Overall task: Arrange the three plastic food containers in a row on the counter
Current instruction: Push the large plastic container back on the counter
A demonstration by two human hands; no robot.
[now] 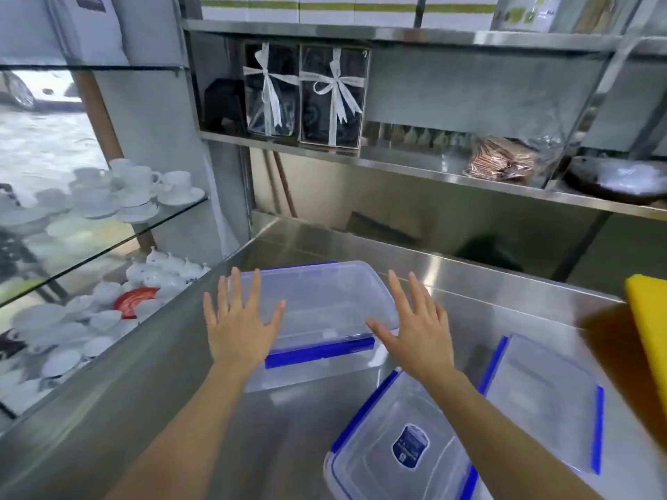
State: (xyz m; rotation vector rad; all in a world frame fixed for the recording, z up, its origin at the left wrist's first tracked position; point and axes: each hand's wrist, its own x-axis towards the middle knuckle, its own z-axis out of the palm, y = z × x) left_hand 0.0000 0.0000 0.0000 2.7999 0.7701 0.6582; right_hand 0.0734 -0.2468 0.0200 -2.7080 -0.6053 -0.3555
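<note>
Three clear plastic containers with blue clip lids sit on the steel counter [274, 438]. The largest container [321, 301] stands at the far left of the counter. My left hand [240, 319] hovers with fingers spread over its left side, and my right hand [415, 326] is spread over its right corner. Neither hand grips anything. A square container with a dark label [400, 449] lies near the front, partly under my right forearm. A flatter container [545, 402] lies to its right.
A yellow board [649, 333] juts in at the right edge. Steel shelves behind hold ribboned gift boxes [303, 95] and a bagged brown bundle [501, 160]. Glass shelves with white cups and teapots [137, 189] stand left of the counter.
</note>
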